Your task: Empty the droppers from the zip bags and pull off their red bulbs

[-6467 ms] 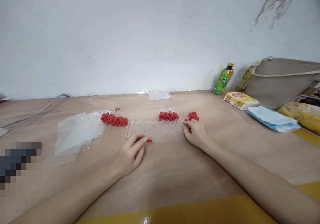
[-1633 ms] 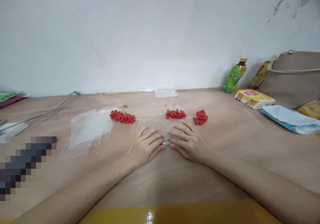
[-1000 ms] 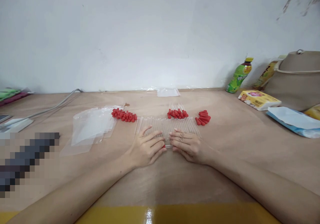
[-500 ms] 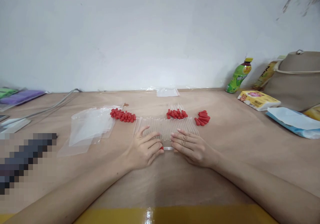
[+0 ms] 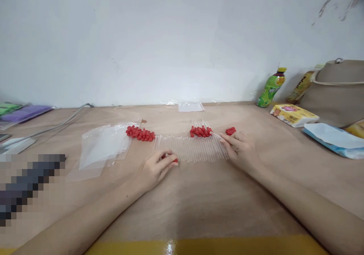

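My left hand (image 5: 157, 168) is curled on the table, fingers closed around small red rubber bulbs (image 5: 175, 160); how many is hidden. In my right hand (image 5: 239, 147) a thin clear tube (image 5: 216, 135) is pinched between thumb and fingers. Its far end meets a cluster of red bulbs (image 5: 200, 131), from which clear tubes (image 5: 200, 123) stick out at the back. Between my hands lies a row of thin clear tubes (image 5: 190, 149), side by side. Another small group of red bulbs (image 5: 230, 130) sits just beyond my right fingers, partly covered by them.
A larger pile of red bulbs (image 5: 140, 133) lies at the left end of the row, beside clear plastic bags (image 5: 104, 147). To the right stand a green bottle (image 5: 271, 88), a yellow tissue pack (image 5: 294, 114) and a grey bag (image 5: 335, 92). A grey cable (image 5: 68, 119) crosses the left.
My right hand has moved right and away from me, now holding a clear tube at the middle cluster. My left hand has drawn slightly left, its fingers curled. The near edge of the row is uncovered.
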Available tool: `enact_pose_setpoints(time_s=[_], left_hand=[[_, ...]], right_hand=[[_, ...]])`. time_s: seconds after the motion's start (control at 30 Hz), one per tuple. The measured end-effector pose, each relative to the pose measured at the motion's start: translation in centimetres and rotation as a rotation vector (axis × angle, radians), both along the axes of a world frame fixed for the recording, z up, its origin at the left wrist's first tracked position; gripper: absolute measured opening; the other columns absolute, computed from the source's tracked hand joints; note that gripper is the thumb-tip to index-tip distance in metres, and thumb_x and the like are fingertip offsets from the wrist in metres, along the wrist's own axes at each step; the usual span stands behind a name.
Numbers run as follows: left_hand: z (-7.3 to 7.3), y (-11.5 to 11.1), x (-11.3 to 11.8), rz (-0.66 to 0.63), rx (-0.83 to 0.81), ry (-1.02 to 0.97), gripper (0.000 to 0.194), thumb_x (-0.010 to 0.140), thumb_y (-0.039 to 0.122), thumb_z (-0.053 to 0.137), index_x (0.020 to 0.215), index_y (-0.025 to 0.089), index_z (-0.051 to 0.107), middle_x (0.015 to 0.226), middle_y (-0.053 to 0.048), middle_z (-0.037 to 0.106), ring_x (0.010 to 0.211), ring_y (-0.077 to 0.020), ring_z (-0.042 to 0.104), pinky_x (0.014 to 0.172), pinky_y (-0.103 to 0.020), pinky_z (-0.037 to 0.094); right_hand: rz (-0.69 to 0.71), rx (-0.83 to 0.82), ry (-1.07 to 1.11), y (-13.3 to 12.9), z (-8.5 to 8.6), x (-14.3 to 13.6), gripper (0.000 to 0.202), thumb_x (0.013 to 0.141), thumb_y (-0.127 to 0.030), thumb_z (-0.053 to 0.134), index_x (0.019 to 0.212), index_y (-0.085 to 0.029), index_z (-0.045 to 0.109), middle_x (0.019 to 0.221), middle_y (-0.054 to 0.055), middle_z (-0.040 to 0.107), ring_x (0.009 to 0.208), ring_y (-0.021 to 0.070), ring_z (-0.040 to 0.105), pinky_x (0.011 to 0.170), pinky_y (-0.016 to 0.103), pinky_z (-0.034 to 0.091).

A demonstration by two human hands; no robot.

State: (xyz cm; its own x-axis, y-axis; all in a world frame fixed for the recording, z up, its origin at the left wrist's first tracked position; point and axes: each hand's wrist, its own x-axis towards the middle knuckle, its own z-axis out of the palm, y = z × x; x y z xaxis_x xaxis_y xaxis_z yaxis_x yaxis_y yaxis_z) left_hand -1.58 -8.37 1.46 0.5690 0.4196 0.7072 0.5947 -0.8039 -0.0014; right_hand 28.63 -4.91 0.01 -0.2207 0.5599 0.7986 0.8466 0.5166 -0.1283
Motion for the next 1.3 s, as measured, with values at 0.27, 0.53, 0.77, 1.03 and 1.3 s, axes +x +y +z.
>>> enact_pose_setpoints(time_s=[0.27,0.53,0.77,1.03,1.3], left_hand=[[1.6,2.7,-2.5,0.332,-0.107,-0.143,0.026,0.086,0.017,0.041,0.106,0.015,0.058,0.090,-0.007,0.049,0.087,-0.0178,0.050,0.078,-0.034,0.047],[2.2,6.0,-6.8,0.525,-0.049,-0.077,0.022,0.084,0.028,0.047,0.103,0.021,0.056,0.085,-0.004,0.059,0.073,-0.0180,0.056,0.062,-0.030,0.044],[1.3,6.7,-6.3,0.521,0.272,0.267,0.016,0.085,0.031,0.049,0.080,0.021,0.060,0.079,-0.004,0.065,0.074,-0.0211,0.055,0.066,-0.034,0.035],[1.7,8.2,-5.1,0.531,0.269,0.413,0.025,0.087,0.028,0.044,0.071,0.019,0.060,0.076,-0.006,0.063,0.080,-0.0228,0.054,0.068,-0.036,0.033],[2.3,7.1,-4.9,0.588,0.038,0.293,0.028,0.081,0.042,0.049,0.084,0.018,0.063,0.110,-0.011,0.054,0.100,-0.0286,0.048,0.081,-0.042,0.035]], right_hand=[[-0.204,-0.228,-0.001,0.7,-0.7,0.5,0.030,0.080,-0.024,0.042,0.094,-0.016,0.067,0.079,0.007,0.065,0.067,0.0170,0.058,0.061,0.027,0.044],[-0.303,-0.303,-0.153,0.0,-0.2,0.0,0.030,0.078,-0.023,0.043,0.094,-0.019,0.068,0.082,0.005,0.068,0.070,0.0192,0.062,0.060,0.030,0.040],[-0.312,-0.342,-0.206,-0.2,0.0,-0.3,0.031,0.077,-0.020,0.043,0.098,-0.021,0.067,0.089,0.004,0.068,0.081,0.0207,0.061,0.065,0.031,0.037],[-0.262,-0.391,-0.210,-0.3,0.0,-0.4,0.027,0.078,-0.022,0.043,0.092,-0.022,0.067,0.086,0.004,0.065,0.081,0.0180,0.058,0.066,0.030,0.033],[-0.225,-0.398,-0.166,-0.2,-0.2,-0.1,0.030,0.083,-0.022,0.040,0.093,-0.022,0.068,0.085,0.003,0.064,0.082,0.0167,0.057,0.067,0.030,0.027]])
